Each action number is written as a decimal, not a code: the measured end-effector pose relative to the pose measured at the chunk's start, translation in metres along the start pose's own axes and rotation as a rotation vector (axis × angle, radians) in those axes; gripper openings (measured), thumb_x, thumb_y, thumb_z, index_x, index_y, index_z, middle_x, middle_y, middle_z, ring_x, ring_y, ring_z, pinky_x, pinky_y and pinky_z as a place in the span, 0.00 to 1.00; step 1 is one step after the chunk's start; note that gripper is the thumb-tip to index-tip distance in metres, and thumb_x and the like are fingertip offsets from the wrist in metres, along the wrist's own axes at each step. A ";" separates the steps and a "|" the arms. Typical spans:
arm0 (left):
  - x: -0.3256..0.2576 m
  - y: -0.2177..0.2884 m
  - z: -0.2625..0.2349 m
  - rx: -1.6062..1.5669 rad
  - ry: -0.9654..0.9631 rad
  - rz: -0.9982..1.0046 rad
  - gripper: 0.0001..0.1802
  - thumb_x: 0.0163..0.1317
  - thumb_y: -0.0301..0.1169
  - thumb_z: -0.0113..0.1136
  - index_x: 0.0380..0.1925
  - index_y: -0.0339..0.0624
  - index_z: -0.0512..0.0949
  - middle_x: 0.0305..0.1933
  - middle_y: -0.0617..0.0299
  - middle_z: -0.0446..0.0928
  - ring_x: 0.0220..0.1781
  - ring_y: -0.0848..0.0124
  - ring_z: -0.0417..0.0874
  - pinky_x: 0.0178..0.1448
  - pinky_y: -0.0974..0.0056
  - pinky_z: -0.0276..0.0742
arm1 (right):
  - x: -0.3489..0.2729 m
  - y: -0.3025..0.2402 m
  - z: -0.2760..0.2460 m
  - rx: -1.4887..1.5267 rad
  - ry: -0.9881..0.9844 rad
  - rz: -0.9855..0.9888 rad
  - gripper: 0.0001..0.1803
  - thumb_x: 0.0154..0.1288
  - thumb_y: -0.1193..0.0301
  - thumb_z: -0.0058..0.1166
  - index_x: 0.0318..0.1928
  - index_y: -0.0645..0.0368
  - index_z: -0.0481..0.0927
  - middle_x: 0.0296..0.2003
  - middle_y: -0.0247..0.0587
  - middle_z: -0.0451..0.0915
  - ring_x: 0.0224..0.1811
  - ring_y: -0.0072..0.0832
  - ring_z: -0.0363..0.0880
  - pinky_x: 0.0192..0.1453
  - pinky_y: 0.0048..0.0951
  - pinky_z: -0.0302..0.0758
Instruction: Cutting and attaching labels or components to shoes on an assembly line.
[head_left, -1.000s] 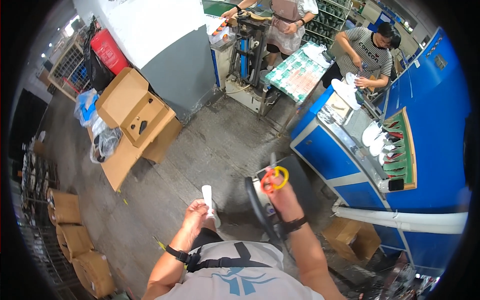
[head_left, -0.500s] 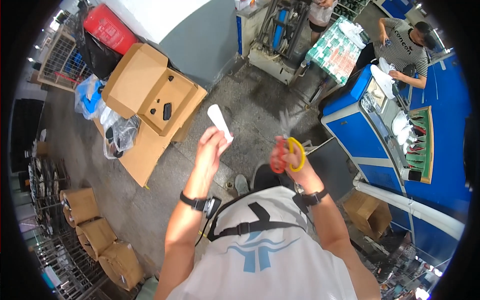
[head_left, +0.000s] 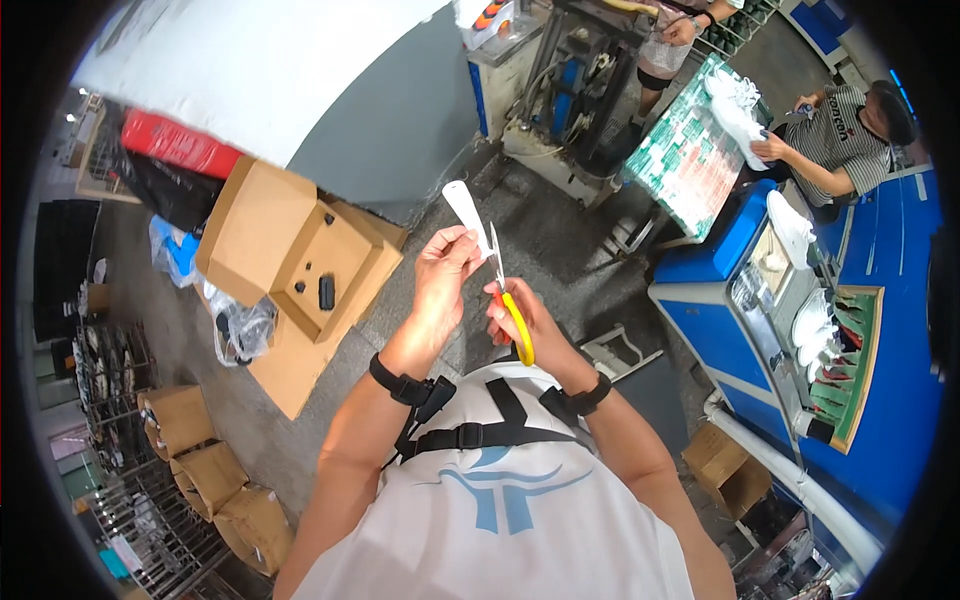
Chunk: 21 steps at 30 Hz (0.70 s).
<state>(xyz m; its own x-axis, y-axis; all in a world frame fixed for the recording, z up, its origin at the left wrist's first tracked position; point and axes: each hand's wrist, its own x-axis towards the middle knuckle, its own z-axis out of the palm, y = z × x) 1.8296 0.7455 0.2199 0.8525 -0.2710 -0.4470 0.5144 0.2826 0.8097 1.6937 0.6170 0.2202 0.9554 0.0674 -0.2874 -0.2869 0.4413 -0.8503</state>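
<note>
My left hand [head_left: 440,278] pinches the lower end of a slim white shoehorn [head_left: 465,212], held upright and tilted left, with a small hole near its rounded top. In my right hand [head_left: 541,330] is a pair of scissors [head_left: 518,328] with red and yellow handles. Their metal blades point up beside the shoehorn's right edge, close to my left fingertips. From this view I cannot tell whether the blades touch it. My right fingers wrap the handles and partly hide the red one.
An open cardboard box [head_left: 345,235] with small black parts lies left, near a clear plastic bag [head_left: 250,330]. At right, a co-worker [head_left: 845,140] handles white shoes by a green-patterned table [head_left: 685,150] and a blue machine [head_left: 715,330]. Cardboard boxes [head_left: 178,418] stand lower left.
My right hand has brought the scissors left and up to the shoehorn. My left hand has shifted slightly right and up. The co-worker now reaches to a shoe on the patterned table.
</note>
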 end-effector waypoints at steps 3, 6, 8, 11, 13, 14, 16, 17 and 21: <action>0.047 0.007 0.046 0.015 0.004 0.017 0.06 0.76 0.30 0.68 0.48 0.42 0.84 0.39 0.67 0.83 0.42 0.77 0.83 0.56 0.64 0.84 | 0.031 -0.037 -0.032 0.010 0.049 0.017 0.18 0.84 0.67 0.57 0.66 0.55 0.70 0.40 0.29 0.73 0.38 0.16 0.74 0.44 0.24 0.76; 0.087 0.010 0.084 0.062 -0.001 0.031 0.07 0.75 0.29 0.70 0.48 0.40 0.84 0.41 0.65 0.86 0.41 0.78 0.84 0.51 0.69 0.85 | 0.059 -0.059 -0.061 0.004 0.093 0.004 0.15 0.85 0.67 0.55 0.64 0.56 0.70 0.37 0.29 0.72 0.34 0.16 0.71 0.39 0.24 0.74; 0.110 0.012 0.104 0.073 -0.023 0.027 0.08 0.75 0.29 0.70 0.48 0.39 0.84 0.41 0.65 0.86 0.41 0.77 0.84 0.50 0.68 0.84 | 0.075 -0.066 -0.080 -0.001 0.135 0.019 0.15 0.85 0.67 0.55 0.64 0.56 0.70 0.35 0.28 0.72 0.32 0.15 0.70 0.37 0.24 0.72; 0.136 0.015 0.130 0.095 -0.026 -0.003 0.08 0.74 0.29 0.70 0.48 0.39 0.84 0.41 0.65 0.86 0.41 0.77 0.84 0.51 0.67 0.84 | 0.092 -0.072 -0.103 0.020 0.168 0.000 0.16 0.85 0.66 0.55 0.64 0.57 0.70 0.34 0.28 0.72 0.31 0.15 0.70 0.35 0.23 0.72; 0.151 0.018 0.142 0.162 -0.041 -0.036 0.08 0.73 0.28 0.70 0.48 0.39 0.83 0.42 0.64 0.86 0.41 0.77 0.85 0.52 0.67 0.84 | 0.099 -0.082 -0.114 0.006 0.197 0.014 0.16 0.85 0.65 0.54 0.64 0.56 0.70 0.34 0.28 0.72 0.31 0.15 0.70 0.35 0.23 0.72; 0.156 0.016 0.144 0.160 -0.043 -0.048 0.08 0.73 0.28 0.70 0.48 0.39 0.83 0.42 0.64 0.86 0.41 0.77 0.85 0.52 0.67 0.84 | 0.103 -0.087 -0.117 -0.011 0.213 0.021 0.16 0.86 0.63 0.54 0.64 0.56 0.70 0.34 0.28 0.72 0.31 0.15 0.70 0.36 0.23 0.72; 0.169 0.013 0.149 0.156 -0.057 -0.083 0.09 0.73 0.29 0.71 0.48 0.39 0.83 0.42 0.64 0.86 0.42 0.76 0.85 0.52 0.67 0.84 | 0.109 -0.091 -0.123 -0.013 0.240 0.031 0.17 0.86 0.62 0.53 0.64 0.56 0.71 0.34 0.28 0.72 0.31 0.15 0.71 0.36 0.23 0.72; 0.175 0.013 0.153 0.154 -0.066 -0.088 0.09 0.73 0.29 0.71 0.48 0.39 0.83 0.42 0.64 0.86 0.42 0.76 0.85 0.52 0.67 0.84 | 0.114 -0.093 -0.126 -0.017 0.260 0.032 0.17 0.86 0.61 0.53 0.64 0.55 0.71 0.34 0.29 0.72 0.31 0.15 0.72 0.36 0.23 0.72; 0.208 0.008 0.161 0.131 -0.090 -0.124 0.09 0.74 0.30 0.70 0.48 0.39 0.82 0.44 0.63 0.86 0.44 0.74 0.86 0.55 0.64 0.84 | 0.139 -0.101 -0.139 0.021 0.307 0.009 0.16 0.87 0.61 0.52 0.64 0.55 0.71 0.34 0.29 0.72 0.31 0.16 0.72 0.36 0.22 0.73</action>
<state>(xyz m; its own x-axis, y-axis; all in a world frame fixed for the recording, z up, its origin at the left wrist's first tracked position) 1.9966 0.5429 0.1949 0.7686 -0.3791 -0.5154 0.5933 0.1210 0.7958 1.8456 0.4571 0.2051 0.8861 -0.2009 -0.4178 -0.2911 0.4603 -0.8387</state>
